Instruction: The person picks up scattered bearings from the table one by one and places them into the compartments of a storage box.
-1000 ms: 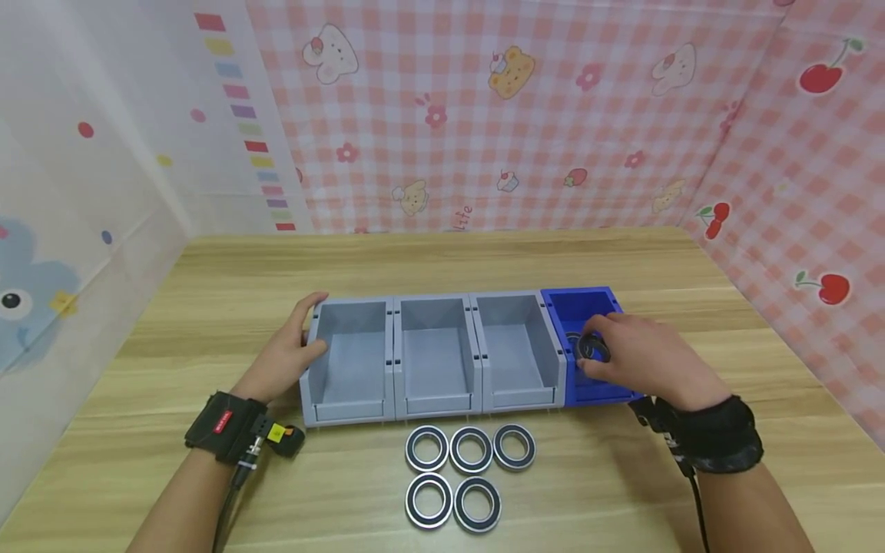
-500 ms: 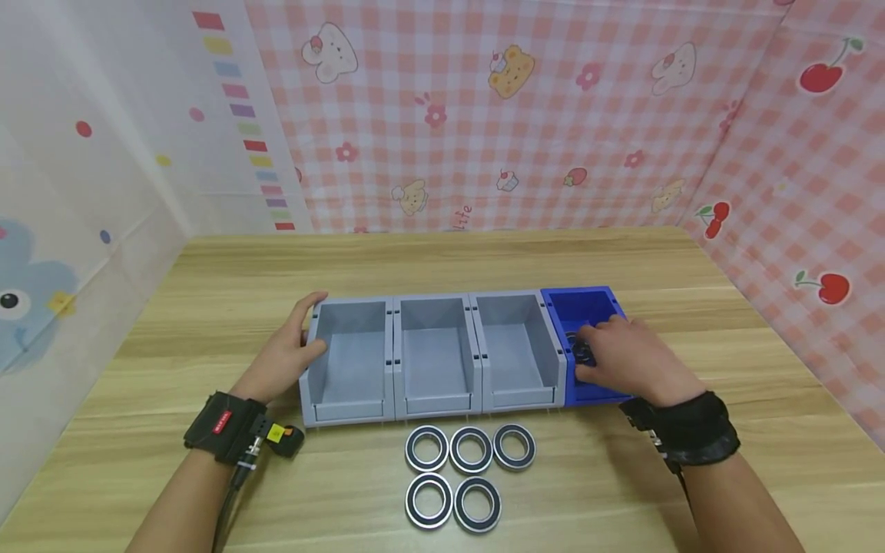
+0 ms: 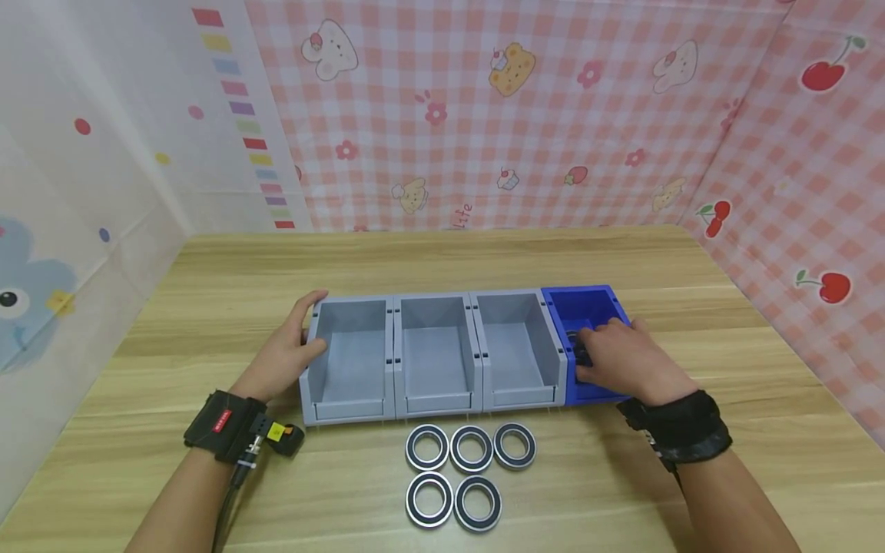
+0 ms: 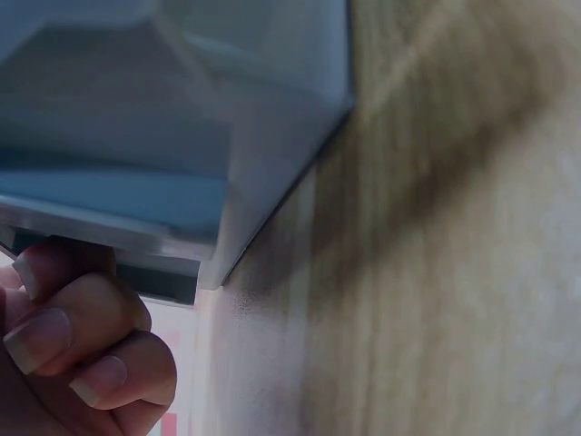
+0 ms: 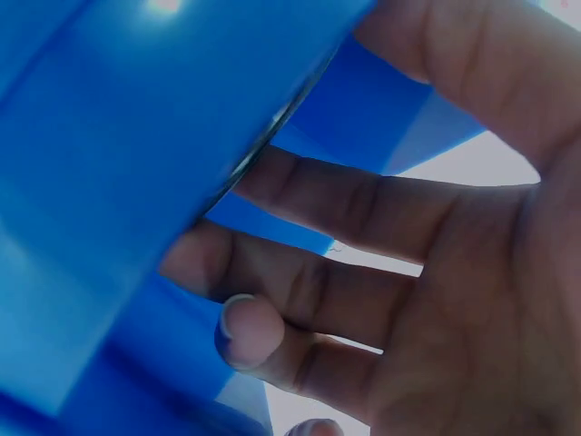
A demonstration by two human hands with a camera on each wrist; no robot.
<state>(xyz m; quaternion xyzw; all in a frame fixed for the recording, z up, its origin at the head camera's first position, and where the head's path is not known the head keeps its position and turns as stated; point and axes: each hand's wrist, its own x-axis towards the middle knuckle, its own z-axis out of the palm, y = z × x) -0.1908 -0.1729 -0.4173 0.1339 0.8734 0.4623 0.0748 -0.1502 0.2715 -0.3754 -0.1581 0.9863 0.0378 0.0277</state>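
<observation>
Wood-look table. Three gray bins on it in a row, blue bin at the right end. Left hand grips leftmost gray bin by its outer side, thumb inside, fingers curled outside. Right hand, down in blue bin, pinches dark ring, mostly hidden. Five more rings flat on table, just before bins.

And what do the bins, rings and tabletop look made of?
Grey bins: probably moulded plastic, satin, given even colour and soft sheen.
Blue bin: likely plastic too, with a glossy highlight in the right wrist view.
Rings: apparently polished metal, by their silver shine; the dark bands may be rubber.
Tabletop: wood or printed laminate, by its grain; finish smooth, possibly satin.
</observation>
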